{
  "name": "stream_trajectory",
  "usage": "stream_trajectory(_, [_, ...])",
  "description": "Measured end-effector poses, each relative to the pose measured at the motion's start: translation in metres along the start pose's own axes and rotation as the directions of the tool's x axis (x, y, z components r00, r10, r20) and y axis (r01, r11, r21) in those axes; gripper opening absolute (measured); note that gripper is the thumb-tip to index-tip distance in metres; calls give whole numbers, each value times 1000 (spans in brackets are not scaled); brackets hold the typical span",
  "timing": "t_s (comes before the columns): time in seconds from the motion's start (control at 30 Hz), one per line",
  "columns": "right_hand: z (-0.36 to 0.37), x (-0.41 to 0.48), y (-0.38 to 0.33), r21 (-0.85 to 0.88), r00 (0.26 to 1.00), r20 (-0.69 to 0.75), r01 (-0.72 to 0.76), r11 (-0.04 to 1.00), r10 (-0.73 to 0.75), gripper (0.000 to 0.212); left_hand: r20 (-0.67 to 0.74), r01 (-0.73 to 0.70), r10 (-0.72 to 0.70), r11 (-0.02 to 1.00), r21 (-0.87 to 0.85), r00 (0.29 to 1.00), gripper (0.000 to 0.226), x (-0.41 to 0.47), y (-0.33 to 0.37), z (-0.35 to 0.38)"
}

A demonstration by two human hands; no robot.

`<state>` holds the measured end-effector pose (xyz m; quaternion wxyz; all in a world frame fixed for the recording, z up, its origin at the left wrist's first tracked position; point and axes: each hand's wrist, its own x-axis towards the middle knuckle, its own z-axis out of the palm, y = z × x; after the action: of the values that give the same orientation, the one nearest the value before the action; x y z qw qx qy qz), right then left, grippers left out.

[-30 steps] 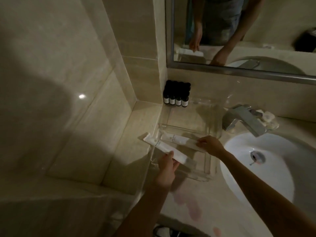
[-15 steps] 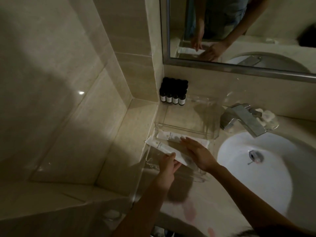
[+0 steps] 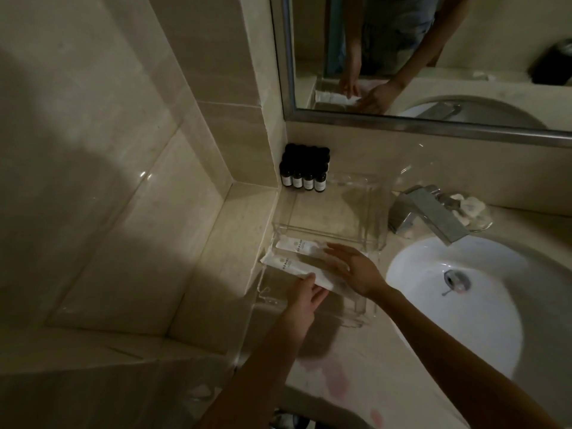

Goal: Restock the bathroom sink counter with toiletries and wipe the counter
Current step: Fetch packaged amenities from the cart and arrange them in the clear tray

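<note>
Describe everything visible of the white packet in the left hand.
The white packet is long, flat, paper-like, with a small emblem and lettering too small to read. It lies slanted over the clear tray's left rim, beside a second packet. The left hand pinches its near end; the right hand lies flat over it.

Nearer white packet in pinch of left hand, flat right hand over both, clear tray beneath

We see a polished beige stone worktop and glossy wall tiles that catch the light. The tray is clear, smooth plastic. The white sachets look like matt paper, and the small bottles are dark with pale matt labels. The tap and mirror frame are brushed metal, the basin glossy white ceramic.
</note>
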<state>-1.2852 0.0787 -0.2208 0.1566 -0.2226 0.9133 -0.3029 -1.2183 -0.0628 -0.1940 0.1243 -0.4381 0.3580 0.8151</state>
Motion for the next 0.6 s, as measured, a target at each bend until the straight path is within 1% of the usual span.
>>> stream_trajectory(0.07, [-4,-10,-1,-11,991,-104,79,997,-80,62,-2,-7,7,1000,-26,1000,33,3,3,6])
stream_trajectory(0.13, [-8,-19,2,-85,978,-124,156,984,-166,53,3,-16,17,998,-68,1000,33,8,7,13])
stream_trajectory(0.2, [-10,-22,9,-180,967,-144,182,967,-209,44,29,-16,19,994,-111,999,31,13,8,20])
stream_trajectory(0.27, [-10,-21,16,-192,958,-209,157,969,-197,32,91,-2,11,995,-101,996,23,15,9,26])
stream_trajectory(0.33, [-11,-17,21,-163,950,-263,128,978,-168,31,151,-1,13,997,-76,988,15,22,9,31])
stream_trajectory(0.37, [-11,-14,21,-160,949,-273,117,980,-157,31,159,1,9,998,-63,987,13,27,10,32])
stream_trajectory(0.43, [-8,-8,23,-187,946,-291,87,979,-140,31,143,10,-9,1000,-3,990,17,32,12,36])
stream_trajectory(0.53, [-1,-1,27,-226,946,-309,27,974,-98,30,65,13,-20,994,107,998,33,37,15,37])
stream_trajectory(0.57, [2,0,28,-221,946,-315,6,975,-78,30,59,-4,-5,987,161,998,33,41,14,34])
stream_trajectory(0.6, [5,0,28,-211,943,-327,-6,978,-65,29,37,-39,31,970,241,999,27,44,15,31])
